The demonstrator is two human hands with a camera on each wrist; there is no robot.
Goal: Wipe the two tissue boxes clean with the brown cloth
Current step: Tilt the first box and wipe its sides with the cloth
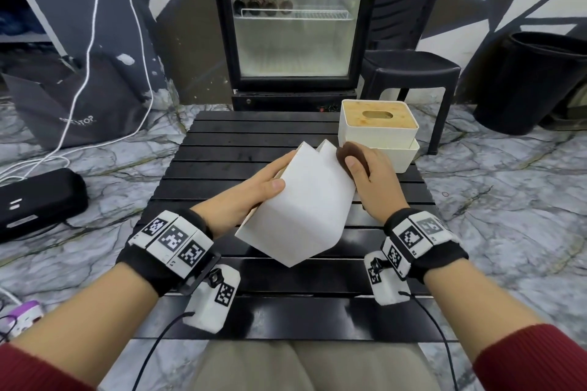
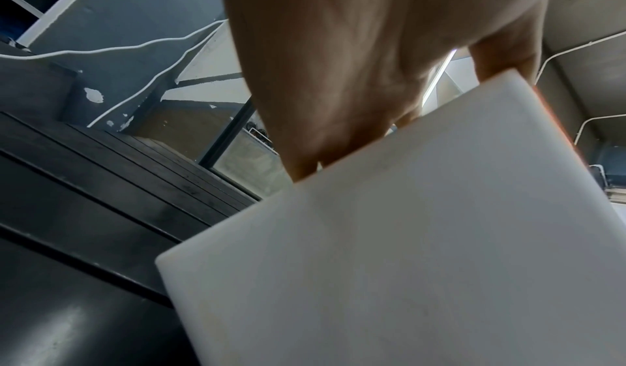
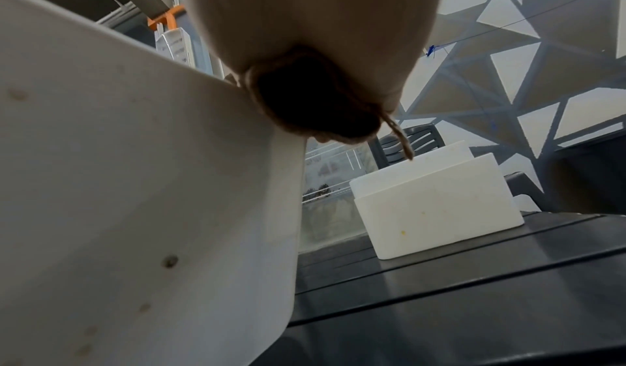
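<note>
In the centre of the head view the left hand (image 1: pixel 251 190) grasps a white tissue box (image 1: pixel 301 200) lifted off the black slatted table (image 1: pixel 254 143) and tilted, its near corner pointing toward the lower middle of the frame; the thumb lies across the box's upper face and the fingers wrap out of sight round its left side. Just right of it, the right hand (image 1: pixel 371 181) is clenched around a bunched brown cloth (image 1: pixel 349 152), which presses against the upper right edge of the held box, with the thumb on top of the cloth. In the left wrist view the box (image 2: pixel 406 251) fills the lower right of the frame, with the fingers (image 2: pixel 305 163) disappearing behind its upper edge. The right wrist view shows the cloth (image 3: pixel 315 104) as a dark wad under the palm at centre top, touching the box's wall (image 3: pixel 135 184), which carries a few small brownish spots; a loose thread hangs from the cloth. The second tissue box (image 1: pixel 378 130), white with a wooden slotted lid, stands on the table's far right corner, in the upper right of centre in the head view, close behind the right hand. Beyond the table stand a glass-door fridge (image 1: pixel 295 16) at top centre, a black plastic stool (image 1: pixel 413 70) and a black bin (image 1: pixel 533 79) at the right edge.
</note>
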